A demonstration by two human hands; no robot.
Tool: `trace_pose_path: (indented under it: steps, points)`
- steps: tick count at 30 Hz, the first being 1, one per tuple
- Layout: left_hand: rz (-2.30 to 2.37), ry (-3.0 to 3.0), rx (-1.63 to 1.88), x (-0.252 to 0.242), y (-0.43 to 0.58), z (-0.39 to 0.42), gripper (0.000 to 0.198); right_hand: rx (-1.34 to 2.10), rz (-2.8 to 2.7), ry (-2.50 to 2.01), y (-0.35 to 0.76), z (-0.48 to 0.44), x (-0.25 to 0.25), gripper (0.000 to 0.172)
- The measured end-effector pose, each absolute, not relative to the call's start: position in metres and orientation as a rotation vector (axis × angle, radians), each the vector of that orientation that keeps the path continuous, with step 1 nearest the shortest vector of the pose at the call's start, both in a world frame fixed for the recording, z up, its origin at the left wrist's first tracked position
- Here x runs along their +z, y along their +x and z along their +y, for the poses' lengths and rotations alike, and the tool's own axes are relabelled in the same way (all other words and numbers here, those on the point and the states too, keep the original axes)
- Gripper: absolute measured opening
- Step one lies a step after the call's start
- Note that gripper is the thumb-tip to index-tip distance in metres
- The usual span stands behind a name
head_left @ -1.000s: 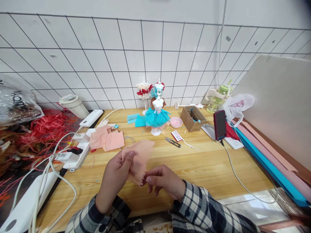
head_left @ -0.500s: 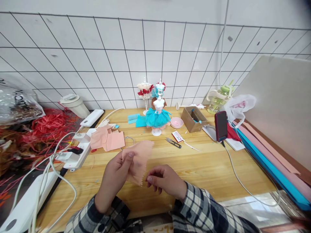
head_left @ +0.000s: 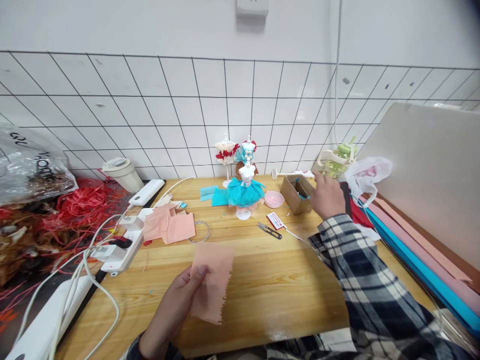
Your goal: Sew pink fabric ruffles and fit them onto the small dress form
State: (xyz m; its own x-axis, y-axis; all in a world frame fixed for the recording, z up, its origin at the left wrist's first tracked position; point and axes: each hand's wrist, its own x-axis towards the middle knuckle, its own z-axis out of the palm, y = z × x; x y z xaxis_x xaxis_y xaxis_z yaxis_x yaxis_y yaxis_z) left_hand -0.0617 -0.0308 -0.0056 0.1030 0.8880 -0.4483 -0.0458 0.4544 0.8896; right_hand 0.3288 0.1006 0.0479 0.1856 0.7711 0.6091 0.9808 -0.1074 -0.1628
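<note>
Peach cloth [head_left: 214, 285], a thin oblong piece with a jagged right edge, is held up over the front of the wooden surface [head_left: 277, 280], left of its middle. Its long axis runs roughly from back to front, leaning slightly. Of the two hands, the left hand [head_left: 179, 302] has it, pinching the left side between thumb and fingers, so the jagged edge faces right, free of any grip. The right hand [head_left: 327, 196] is well apart from it, reaching toward the back right corner, just beside a small cardboard box [head_left: 288, 196]; its fingertips are hidden, so whether they are pinched or spread, or touch the box, cannot be told. From there, the cloth lies forward and to the left. Between the cloth and the checked right sleeve [head_left: 369, 280], plain wood grain shows, reaching to the front edge. Behind this stretch lie the snips [head_left: 275, 233], and at the cloth's back left, a pile of peach pieces [head_left: 180, 228] sits near the left edge.
</note>
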Motion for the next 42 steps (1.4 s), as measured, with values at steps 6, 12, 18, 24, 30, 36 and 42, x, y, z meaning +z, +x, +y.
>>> trace_pose_path:
  steps: [6, 12, 18, 24, 30, 36, 42]
  points:
    - [1.250, 0.847, 0.854, -0.008, -0.063, -0.032, 0.041, -0.347, -1.650, -1.960, 0.327, 0.095, 0.002, 0.032]
    - [1.248, 0.942, 0.844, -0.022, -0.050, -0.009, 0.054, -0.102, -1.714, -1.413, 0.243, 0.017, -0.055, 0.040]
    - [1.426, 1.512, 0.914, -0.043, -0.030, 0.035, 0.046, 0.137, -2.274, -0.988, 0.189, -0.013, -0.072, 0.035]
    - [1.674, 1.950, 1.026, -0.078, -0.058, 0.041, 0.051, 0.088, -1.907, -1.393, 0.234, 0.002, -0.079, 0.024]
    - [1.656, 2.315, 1.020, -0.077, -0.076, 0.020, 0.034, -0.092, -1.596, -1.889, 0.316, 0.009, -0.091, 0.025]
    - [1.192, 2.727, 1.063, -0.059, -0.055, -0.005, 0.026, 0.025, -1.544, -2.274, 0.365, 0.001, -0.091, 0.041]
    - [0.760, 2.783, 0.913, -0.040, 0.004, -0.017, 0.022, 0.232, -1.484, -2.340, 0.363, 0.001, -0.086, 0.044]
